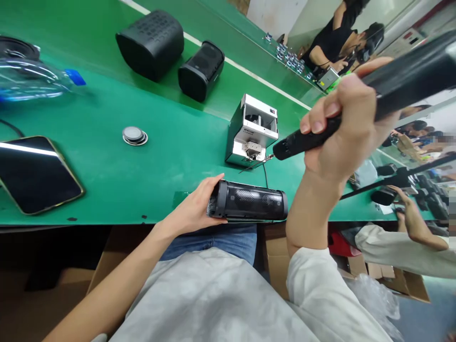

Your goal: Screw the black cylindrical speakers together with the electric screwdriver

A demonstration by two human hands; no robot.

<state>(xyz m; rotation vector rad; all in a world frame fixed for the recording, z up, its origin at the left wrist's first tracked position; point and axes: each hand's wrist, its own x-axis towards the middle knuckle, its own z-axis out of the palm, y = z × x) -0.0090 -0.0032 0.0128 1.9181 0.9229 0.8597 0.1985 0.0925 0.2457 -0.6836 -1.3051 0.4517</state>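
Note:
My left hand (197, 204) grips the left end of a black portable speaker (254, 202), which lies lengthwise along the table's near edge. A black electric screwdriver (308, 137) is in my right hand (351, 121), its body rising toward the upper right. Its thin bit points left and down, at the front of a small white-and-black screw feeder (252, 133). Whether the bit touches the feeder or carries a screw, I cannot tell. The feeder stands just beyond the speaker.
Two black speaker housings (151, 45) (201, 71) stand at the back. To the left are a phone (37, 173), a plastic bottle (32, 80) and a small round metal part (134, 135). Co-workers (342, 47) sit across and to the right; small parts (290, 59) lie near one.

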